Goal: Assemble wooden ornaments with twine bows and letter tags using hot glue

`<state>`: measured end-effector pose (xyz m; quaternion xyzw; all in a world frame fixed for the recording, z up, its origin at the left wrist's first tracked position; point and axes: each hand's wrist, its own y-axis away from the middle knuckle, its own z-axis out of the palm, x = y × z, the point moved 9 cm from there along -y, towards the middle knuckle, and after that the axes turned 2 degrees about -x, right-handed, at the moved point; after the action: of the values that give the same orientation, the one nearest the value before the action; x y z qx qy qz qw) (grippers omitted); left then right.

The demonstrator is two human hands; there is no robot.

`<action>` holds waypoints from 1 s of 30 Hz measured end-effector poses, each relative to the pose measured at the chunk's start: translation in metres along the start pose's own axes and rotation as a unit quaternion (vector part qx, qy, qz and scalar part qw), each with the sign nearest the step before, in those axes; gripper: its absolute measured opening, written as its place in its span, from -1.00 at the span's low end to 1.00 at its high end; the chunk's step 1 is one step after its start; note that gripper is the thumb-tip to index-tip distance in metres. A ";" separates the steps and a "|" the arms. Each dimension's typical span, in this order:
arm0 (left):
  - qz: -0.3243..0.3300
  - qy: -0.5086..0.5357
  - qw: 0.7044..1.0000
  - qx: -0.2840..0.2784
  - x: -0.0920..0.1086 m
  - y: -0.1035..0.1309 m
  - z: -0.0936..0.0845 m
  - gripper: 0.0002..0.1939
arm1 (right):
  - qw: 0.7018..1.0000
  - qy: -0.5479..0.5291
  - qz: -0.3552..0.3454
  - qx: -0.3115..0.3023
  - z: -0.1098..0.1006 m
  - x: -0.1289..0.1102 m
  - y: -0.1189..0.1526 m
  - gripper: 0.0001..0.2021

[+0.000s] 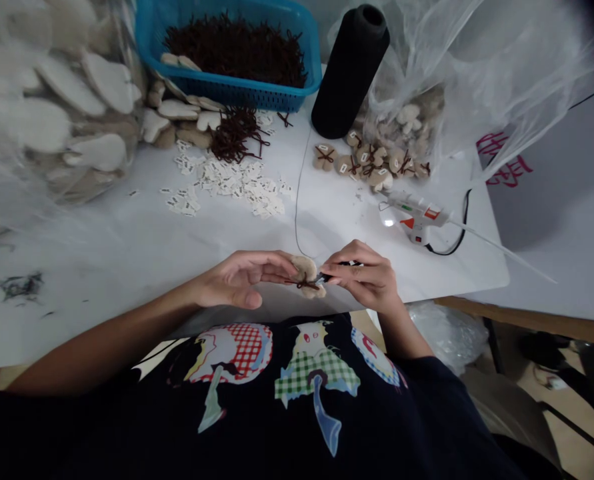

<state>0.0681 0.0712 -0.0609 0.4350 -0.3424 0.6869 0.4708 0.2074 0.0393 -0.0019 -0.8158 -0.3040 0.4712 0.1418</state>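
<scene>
A small beige plush piece (304, 267) with a dark brown bow (307, 283) tied round its middle is near the table's front edge, between my hands. My left hand (247, 270) holds its left side with the fingertips, the thumb standing well apart. In my right hand (364, 273) is a pair of small thread snips (333, 272), dark-handled, gripped between thumb and fingers. Their metal tip touches or nearly touches the bow's right side; whether the blades are closed I cannot tell. A dark thread (297, 220) runs from the black cone (351, 73) down to the plush piece.
Behind lie white labels (241, 183), brown bows (237, 133) and a blue basket (227, 85) of more bows. Finished-looking bowed plush pieces (371, 160) sit at right, near a glue gun (417, 213) with a cable. Clear bags of plush pieces (77, 127) stand at left.
</scene>
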 end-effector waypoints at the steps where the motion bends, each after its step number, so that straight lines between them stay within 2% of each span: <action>1: 0.001 0.004 1.000 0.000 0.000 0.000 0.000 -0.46 | 1.000 -0.002 0.000 0.001 0.000 0.001 0.000 -0.70; 16: 0.000 0.033 0.999 0.007 -0.003 0.000 -0.001 -0.46 | 0.999 0.022 0.004 0.023 0.004 0.005 0.005 -0.73; 20: -0.003 0.017 1.000 0.002 -0.004 -0.001 -0.002 -0.48 | 0.997 0.000 0.003 0.081 -0.005 0.006 0.010 -0.68; 24: -0.003 -0.003 1.000 0.000 -0.001 -0.002 -0.001 -0.48 | 0.991 0.000 0.034 0.126 -0.016 0.008 0.015 -0.68; 26: 0.001 -0.026 1.000 0.006 0.002 -0.002 0.000 -0.49 | 0.993 0.008 0.050 0.108 -0.016 0.007 0.015 -0.67; 30: 0.011 -0.080 0.997 0.015 0.008 -0.001 0.002 -0.50 | 0.997 0.021 0.070 0.033 -0.010 0.002 0.014 -0.65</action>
<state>0.0684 0.0728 -0.0530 0.4918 -0.3735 0.6601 0.4276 0.2222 0.0304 -0.0055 -0.8394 -0.2276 0.4728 0.1415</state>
